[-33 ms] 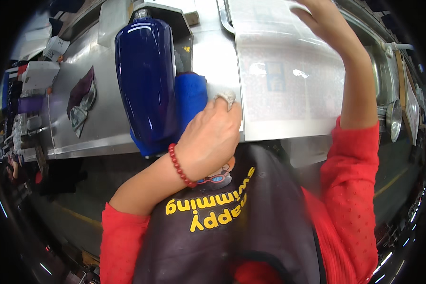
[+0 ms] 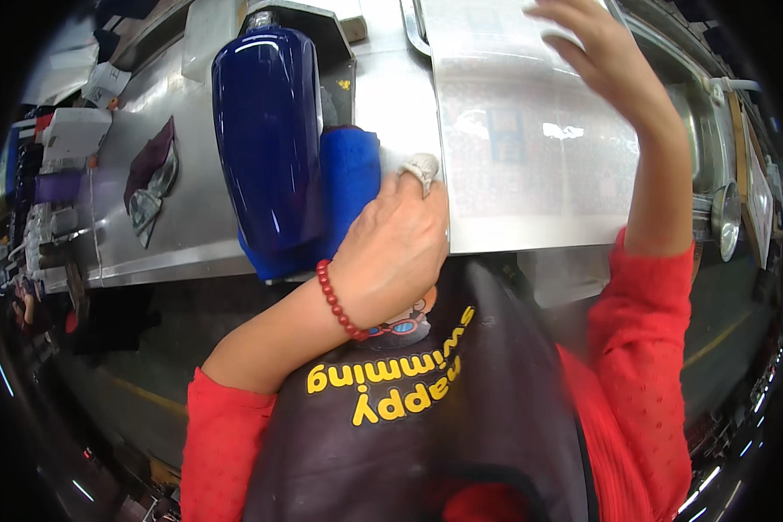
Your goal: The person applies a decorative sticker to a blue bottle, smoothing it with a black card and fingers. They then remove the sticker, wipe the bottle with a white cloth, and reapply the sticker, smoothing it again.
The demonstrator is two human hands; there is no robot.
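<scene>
My left hand point(image 2: 391, 239) is closed, its fingers curled at the near left edge of a translucent film sheet point(image 2: 531, 204). A whitish crumpled wrap or wad point(image 2: 421, 168) sits around one finger; what the fingertips grip is hidden. Over the sheet's far right part, my right hand point(image 2: 596, 52) is open with fingers spread. Whether it touches the sheet I cannot tell. Left of my left hand a glossy dark blue bottle point(image 2: 267, 139) lies on its side, neck away from me, on a blue cloth point(image 2: 350, 178).
The metal worktable point(image 2: 196, 209) holds a dark purple cloth or pouch point(image 2: 150, 174) at left. Behind the bottle stand a translucent block point(image 2: 209, 39) and a dark-lined tray point(image 2: 339, 65). A white box point(image 2: 76, 135) is farther left. At right are a metal basin point(image 2: 692, 122) and a round metal dish point(image 2: 724, 222).
My right hand has come slightly nearer and to the right, showing more of its fingers. My left hand has barely shifted and stays closed at the sheet's edge.
</scene>
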